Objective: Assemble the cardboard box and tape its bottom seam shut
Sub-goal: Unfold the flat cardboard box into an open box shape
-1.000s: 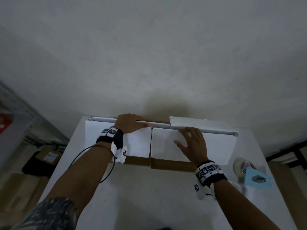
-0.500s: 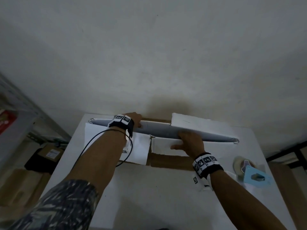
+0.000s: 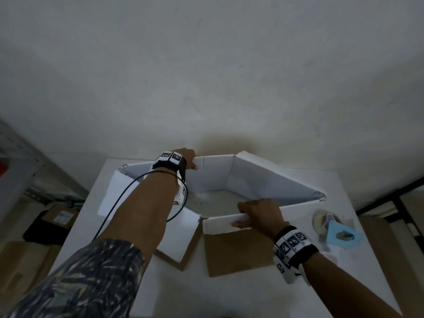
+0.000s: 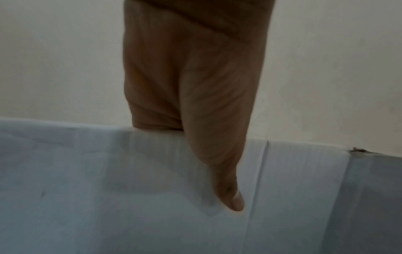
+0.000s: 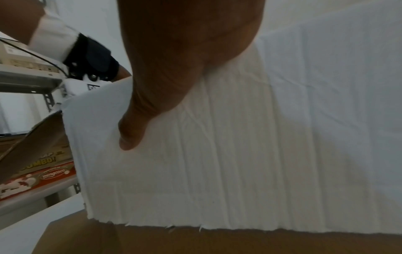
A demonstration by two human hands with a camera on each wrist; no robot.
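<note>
Box (image 3: 270, 180), flat one second ago, now pulled open into a diamond-shaped tube on the worktop (image 3: 229, 292); bare worktop shows through it. Left hand (image 3: 187, 157) grasps the box's far wall at the top edge, thumb inside. Right hand (image 3: 260, 214) grasps the near wall. White corrugated walls, brown flap backs. Right of box: tape roll (image 3: 320, 220), blue dispenser (image 3: 344, 236).

Left hand (image 3: 188, 157) reaches forward, thumb (image 4: 226, 180) pinching the far box wall (image 3: 215, 171); right hand (image 3: 261, 216) grips the near wall (image 3: 296, 206), thumb (image 5: 139, 127) outside.
</note>
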